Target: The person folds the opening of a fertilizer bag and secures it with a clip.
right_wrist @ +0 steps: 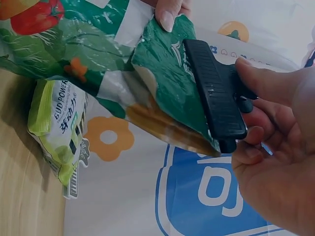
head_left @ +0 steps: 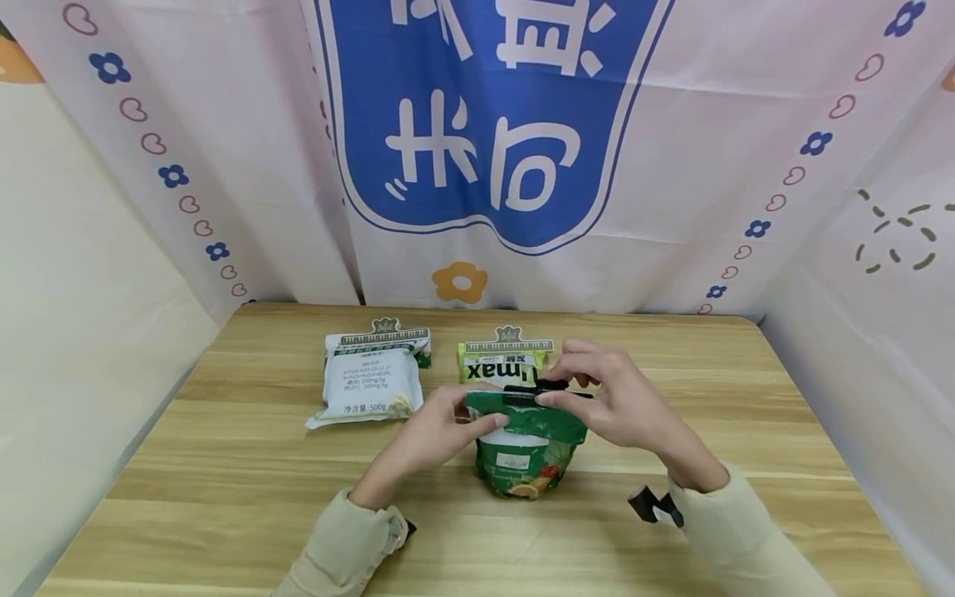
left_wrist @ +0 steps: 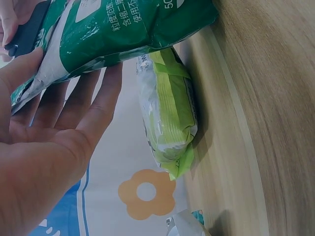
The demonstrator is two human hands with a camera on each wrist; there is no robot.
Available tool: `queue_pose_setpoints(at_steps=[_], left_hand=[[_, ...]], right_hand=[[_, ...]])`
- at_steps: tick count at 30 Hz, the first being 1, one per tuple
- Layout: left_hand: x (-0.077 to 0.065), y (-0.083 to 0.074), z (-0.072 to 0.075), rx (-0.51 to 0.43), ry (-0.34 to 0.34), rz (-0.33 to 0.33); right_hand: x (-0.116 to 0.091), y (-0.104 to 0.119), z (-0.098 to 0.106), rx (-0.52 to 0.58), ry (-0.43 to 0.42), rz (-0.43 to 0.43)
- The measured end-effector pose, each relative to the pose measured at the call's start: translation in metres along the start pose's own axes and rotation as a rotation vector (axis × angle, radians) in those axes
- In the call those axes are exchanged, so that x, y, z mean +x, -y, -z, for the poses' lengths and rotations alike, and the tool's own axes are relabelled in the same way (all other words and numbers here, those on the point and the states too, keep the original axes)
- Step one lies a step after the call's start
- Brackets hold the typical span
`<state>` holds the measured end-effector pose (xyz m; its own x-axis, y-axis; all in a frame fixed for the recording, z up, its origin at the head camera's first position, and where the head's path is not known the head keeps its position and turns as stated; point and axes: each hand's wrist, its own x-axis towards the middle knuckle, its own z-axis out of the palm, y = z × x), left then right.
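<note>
A green bag (head_left: pixel 525 464) with fruit and vegetable pictures stands upright on the table, its top folded over toward the front. My left hand (head_left: pixel 440 427) pinches the folded top at its left side, thumb in front and fingers behind, as the left wrist view shows. A black bag clip (right_wrist: pixel 215 91) sits across the folded edge. My right hand (head_left: pixel 615 398) grips this clip by its handles, with the thumb on the near side. Right behind the green bag is a yellow-green bag (head_left: pixel 496 370) with a printed clip (head_left: pixel 510 342) on its top; the hands and green bag partly hide it.
A white bag (head_left: pixel 369 381) marked 500g lies back left on the wooden table (head_left: pixel 231 464), another printed clip (head_left: pixel 385 333) along its top edge. A printed curtain (head_left: pixel 403 265) hangs behind the table's back edge. Black straps (head_left: pixel 656 506) are at the sleeve cuffs.
</note>
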<state>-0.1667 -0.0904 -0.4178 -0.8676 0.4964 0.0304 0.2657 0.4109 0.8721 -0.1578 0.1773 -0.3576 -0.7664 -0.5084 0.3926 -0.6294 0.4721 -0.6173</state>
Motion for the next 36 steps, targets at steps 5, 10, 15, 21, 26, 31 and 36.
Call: queue_pose_setpoints(at_steps=[5,10,15,21,26,31,36], left_hand=[[0.0,0.001,-0.001,-0.01,0.004,0.022],[0.0,0.001,-0.001,-0.028,0.013,0.049],[0.0,0.0,0.0,-0.024,0.01,0.046],[0.001,0.001,-0.001,-0.034,0.009,0.034],[0.002,0.001,-0.002,-0.024,0.002,0.028],[0.002,0.002,-0.002,-0.022,0.004,0.023],[0.002,0.003,-0.002,-0.028,0.01,0.028]], right_hand=[[0.002,-0.006,-0.006,0.036,0.01,-0.021],[0.004,-0.008,-0.009,0.064,0.033,-0.064],[0.005,-0.008,-0.011,0.066,0.03,-0.069],[0.006,-0.006,-0.013,0.062,0.033,-0.09],[0.006,-0.008,-0.013,0.051,0.043,-0.121],[0.005,-0.011,-0.012,0.057,0.053,-0.151],[-0.003,-0.015,-0.014,0.046,0.06,-0.199]])
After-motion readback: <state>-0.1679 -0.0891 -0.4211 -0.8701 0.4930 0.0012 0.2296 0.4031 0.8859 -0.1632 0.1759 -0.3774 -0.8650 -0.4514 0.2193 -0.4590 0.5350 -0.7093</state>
